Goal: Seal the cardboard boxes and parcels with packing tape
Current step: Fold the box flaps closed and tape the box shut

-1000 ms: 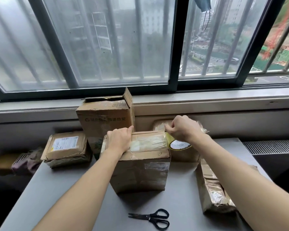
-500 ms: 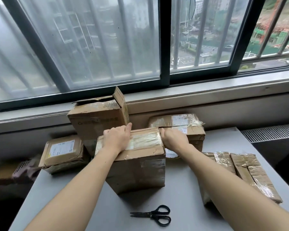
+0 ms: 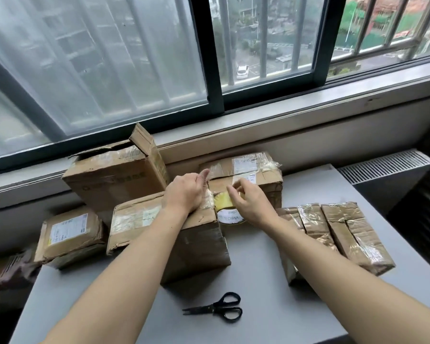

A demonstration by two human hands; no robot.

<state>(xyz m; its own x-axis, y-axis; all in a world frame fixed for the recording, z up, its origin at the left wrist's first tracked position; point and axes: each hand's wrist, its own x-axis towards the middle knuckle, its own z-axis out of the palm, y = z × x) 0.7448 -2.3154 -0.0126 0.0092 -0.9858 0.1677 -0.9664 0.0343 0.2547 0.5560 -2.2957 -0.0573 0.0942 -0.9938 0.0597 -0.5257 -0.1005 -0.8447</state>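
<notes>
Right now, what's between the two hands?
Head view: the packing tape, its yellowish pulled end, sits between the left hand and right hand, at the middle box's top right edge.

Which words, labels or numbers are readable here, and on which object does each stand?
"IN CHINA", below a partly hidden word: white core label of the tape roll.
Dark print on the tall open box: blurred, unreadable.
Shipping label on the left parcel: too small to read.
White labels on the back box: too small to read.
Label on the front box: blurred.
</notes>
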